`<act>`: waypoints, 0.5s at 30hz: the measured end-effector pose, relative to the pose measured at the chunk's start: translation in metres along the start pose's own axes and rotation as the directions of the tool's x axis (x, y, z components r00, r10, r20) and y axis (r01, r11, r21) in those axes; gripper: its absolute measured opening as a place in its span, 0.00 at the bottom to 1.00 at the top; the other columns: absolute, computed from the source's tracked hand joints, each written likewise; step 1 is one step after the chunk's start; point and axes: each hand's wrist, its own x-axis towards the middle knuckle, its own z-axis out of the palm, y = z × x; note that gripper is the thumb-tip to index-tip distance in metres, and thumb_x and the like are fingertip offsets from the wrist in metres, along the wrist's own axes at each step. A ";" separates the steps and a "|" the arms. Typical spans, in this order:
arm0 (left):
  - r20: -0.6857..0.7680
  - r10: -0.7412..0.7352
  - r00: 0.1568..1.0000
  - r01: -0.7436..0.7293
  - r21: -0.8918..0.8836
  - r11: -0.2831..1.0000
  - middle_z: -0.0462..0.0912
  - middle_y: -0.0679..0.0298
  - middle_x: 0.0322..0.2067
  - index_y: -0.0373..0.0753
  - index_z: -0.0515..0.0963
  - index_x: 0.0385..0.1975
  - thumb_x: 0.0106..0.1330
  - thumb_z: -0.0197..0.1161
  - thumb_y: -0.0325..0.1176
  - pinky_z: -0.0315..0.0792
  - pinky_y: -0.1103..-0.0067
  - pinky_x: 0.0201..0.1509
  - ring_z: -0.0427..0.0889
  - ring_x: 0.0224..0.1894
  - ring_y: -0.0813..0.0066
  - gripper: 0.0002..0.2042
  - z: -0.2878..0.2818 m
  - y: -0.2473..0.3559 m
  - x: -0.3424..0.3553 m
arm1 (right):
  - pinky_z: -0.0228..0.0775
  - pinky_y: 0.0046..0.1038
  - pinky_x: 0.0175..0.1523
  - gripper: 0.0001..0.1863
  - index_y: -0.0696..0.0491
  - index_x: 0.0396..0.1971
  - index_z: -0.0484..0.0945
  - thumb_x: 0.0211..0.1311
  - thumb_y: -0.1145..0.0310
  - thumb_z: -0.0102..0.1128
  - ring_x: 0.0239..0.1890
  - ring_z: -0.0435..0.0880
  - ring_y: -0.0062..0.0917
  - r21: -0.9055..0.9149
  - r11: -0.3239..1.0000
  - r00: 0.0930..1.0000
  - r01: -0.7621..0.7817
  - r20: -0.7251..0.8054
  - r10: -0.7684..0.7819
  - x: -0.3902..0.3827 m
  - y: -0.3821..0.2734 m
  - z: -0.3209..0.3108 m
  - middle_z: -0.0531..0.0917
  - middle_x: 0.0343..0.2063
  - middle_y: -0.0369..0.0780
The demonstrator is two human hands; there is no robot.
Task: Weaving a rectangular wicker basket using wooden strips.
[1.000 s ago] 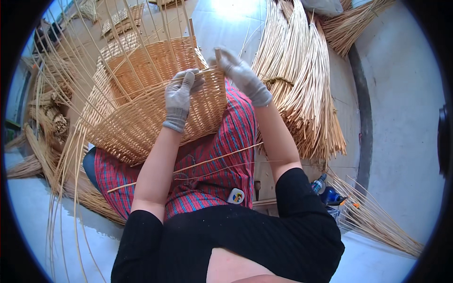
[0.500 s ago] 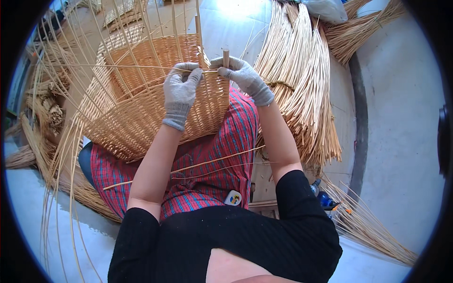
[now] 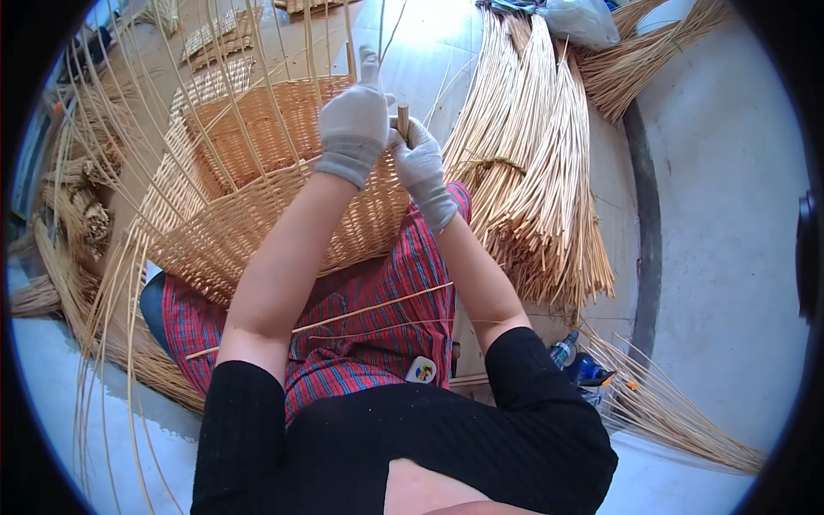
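Observation:
A half-woven wicker basket [image 3: 275, 215] lies across my lap, its tall bare stakes standing up from the woven wall. My left hand [image 3: 352, 129], in a pale grey-white glove, is raised at the near right corner with its index finger pointing up. A thin wicker strand [image 3: 383, 34] rises beside that finger and appears held there; the other fingers are mostly hidden behind the hand. Against the short wooden corner post [image 3: 402, 118] my gloved right hand [image 3: 419, 167] is closed, thumb toward me, at the basket's top edge.
Thick bundles of wicker rods [image 3: 532, 163] lie right of the basket. One loose rod [image 3: 369, 311] rests across the red checked cloth [image 3: 343, 356] on my lap. Blue-handled tools [image 3: 585, 369] sit by my right elbow. More strands [image 3: 81, 206] are heaped at the left.
My left hand has swung up and right, over the corner, its index finger now upright. The strand that stretched leftward now points up. My right hand has shifted slightly down beside the post.

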 end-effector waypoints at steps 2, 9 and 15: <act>0.045 -0.040 0.998 0.040 -0.004 0.999 0.87 0.50 0.28 0.44 0.52 0.82 0.73 0.66 0.40 0.80 0.57 0.34 0.88 0.30 0.48 0.41 0.002 0.005 -0.012 | 0.78 0.25 0.46 0.11 0.58 0.54 0.82 0.77 0.72 0.61 0.39 0.82 0.15 -0.021 0.997 0.996 0.069 -0.052 -0.070 -0.001 0.000 0.003 0.88 0.38 0.36; 0.199 -0.065 0.978 0.101 -0.175 0.979 0.89 0.48 0.36 0.46 0.56 0.81 0.76 0.58 0.34 0.79 0.57 0.39 0.89 0.35 0.47 0.34 0.006 -0.001 -0.067 | 0.81 0.37 0.49 0.10 0.55 0.51 0.81 0.74 0.69 0.60 0.40 0.90 0.34 -0.141 0.988 0.998 -0.055 -0.012 0.054 0.003 -0.010 0.001 0.89 0.36 0.48; 0.163 -0.078 0.984 0.133 -0.364 0.922 0.89 0.47 0.40 0.43 0.59 0.79 0.71 0.63 0.31 0.81 0.58 0.47 0.90 0.42 0.47 0.36 0.021 -0.006 -0.074 | 0.75 0.30 0.64 0.22 0.60 0.65 0.75 0.75 0.71 0.59 0.56 0.84 0.26 0.083 0.990 0.855 -0.118 0.516 0.059 0.024 -0.010 -0.049 0.86 0.54 0.43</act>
